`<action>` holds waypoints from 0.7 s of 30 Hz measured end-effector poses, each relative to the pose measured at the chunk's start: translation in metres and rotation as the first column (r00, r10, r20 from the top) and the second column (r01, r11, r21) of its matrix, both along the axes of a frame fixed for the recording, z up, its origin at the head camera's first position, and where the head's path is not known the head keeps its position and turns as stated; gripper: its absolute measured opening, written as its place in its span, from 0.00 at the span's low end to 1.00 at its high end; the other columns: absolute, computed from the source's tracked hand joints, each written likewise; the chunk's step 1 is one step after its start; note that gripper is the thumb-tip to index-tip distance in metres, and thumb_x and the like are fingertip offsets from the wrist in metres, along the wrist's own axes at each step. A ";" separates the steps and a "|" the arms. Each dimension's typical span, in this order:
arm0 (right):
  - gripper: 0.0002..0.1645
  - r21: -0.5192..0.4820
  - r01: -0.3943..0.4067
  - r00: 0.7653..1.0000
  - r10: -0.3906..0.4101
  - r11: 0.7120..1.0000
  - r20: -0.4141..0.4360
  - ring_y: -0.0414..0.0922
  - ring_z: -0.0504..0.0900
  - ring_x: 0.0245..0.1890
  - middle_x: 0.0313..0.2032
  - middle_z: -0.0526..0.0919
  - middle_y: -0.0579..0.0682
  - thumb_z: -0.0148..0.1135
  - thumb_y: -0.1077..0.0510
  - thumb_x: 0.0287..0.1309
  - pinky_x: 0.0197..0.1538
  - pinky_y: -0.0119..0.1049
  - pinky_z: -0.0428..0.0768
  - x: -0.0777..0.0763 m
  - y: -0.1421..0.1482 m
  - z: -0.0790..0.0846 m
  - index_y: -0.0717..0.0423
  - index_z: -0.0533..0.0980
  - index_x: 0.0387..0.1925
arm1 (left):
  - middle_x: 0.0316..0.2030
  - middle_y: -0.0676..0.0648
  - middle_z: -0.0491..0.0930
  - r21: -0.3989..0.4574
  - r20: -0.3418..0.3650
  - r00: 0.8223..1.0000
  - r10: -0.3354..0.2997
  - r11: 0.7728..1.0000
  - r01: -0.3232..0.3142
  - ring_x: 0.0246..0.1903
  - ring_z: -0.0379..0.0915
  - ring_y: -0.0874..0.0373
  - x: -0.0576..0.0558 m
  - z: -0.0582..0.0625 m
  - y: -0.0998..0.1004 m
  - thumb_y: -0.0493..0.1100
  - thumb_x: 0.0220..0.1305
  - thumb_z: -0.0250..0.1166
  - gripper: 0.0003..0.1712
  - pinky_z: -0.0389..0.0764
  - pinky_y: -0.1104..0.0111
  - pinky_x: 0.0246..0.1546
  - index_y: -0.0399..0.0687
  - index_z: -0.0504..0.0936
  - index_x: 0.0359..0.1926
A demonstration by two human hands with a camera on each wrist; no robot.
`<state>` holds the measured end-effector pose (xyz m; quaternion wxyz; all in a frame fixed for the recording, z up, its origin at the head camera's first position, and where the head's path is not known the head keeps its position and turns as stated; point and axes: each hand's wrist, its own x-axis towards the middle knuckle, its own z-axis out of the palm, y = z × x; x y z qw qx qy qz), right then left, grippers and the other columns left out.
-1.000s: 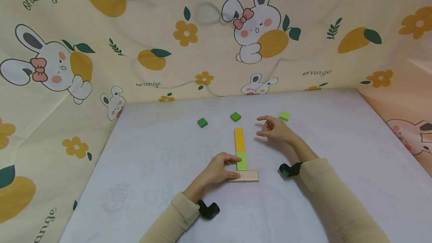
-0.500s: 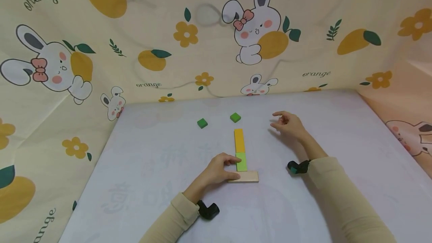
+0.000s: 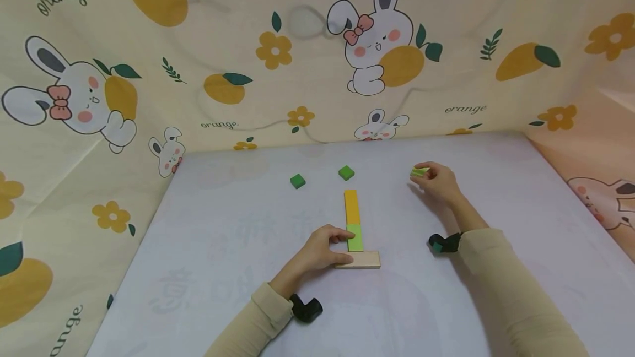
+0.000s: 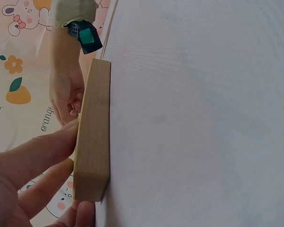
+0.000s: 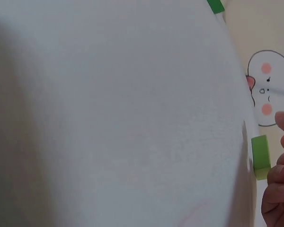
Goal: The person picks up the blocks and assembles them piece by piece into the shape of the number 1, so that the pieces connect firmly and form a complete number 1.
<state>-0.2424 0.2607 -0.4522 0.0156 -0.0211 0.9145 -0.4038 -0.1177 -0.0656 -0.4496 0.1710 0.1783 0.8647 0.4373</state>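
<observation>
My left hand (image 3: 319,248) rests on the joined blocks: the thumb touches the pale wooden block (image 3: 367,259), the index finger the light green block (image 3: 355,242). A yellow block (image 3: 351,206) lies end to end beyond that green one. In the left wrist view, my left fingers (image 4: 42,151) touch the wooden block (image 4: 93,132). At the far right, my right hand (image 3: 439,180) has thumb and forefinger on either side of a small light green block (image 3: 418,172). The right wrist view shows the thumb apart from this block (image 5: 261,156), which sits just beyond the fingertips.
Two small green blocks, a left one (image 3: 297,181) and a middle one (image 3: 346,172), lie toward the back of the white tabletop (image 3: 213,269). A printed cloth (image 3: 297,87) walls the back and sides. Each wrist carries a black camera (image 3: 306,308).
My right hand has moved right to the far light green block, its fingers now around it. The left hand and the joined blocks have stayed in place.
</observation>
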 end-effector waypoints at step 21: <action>0.32 0.087 0.095 0.993 -0.101 0.992 0.068 0.42 0.66 0.29 0.28 0.69 0.48 0.63 0.54 0.59 0.31 0.31 0.65 -0.012 0.006 -0.007 0.65 0.69 0.61 | 0.46 0.43 0.80 -0.007 -0.013 1.000 -0.006 1.000 0.006 0.46 0.72 0.54 0.000 -0.001 0.000 0.40 0.51 0.74 0.26 0.73 0.70 0.50 0.42 0.82 0.53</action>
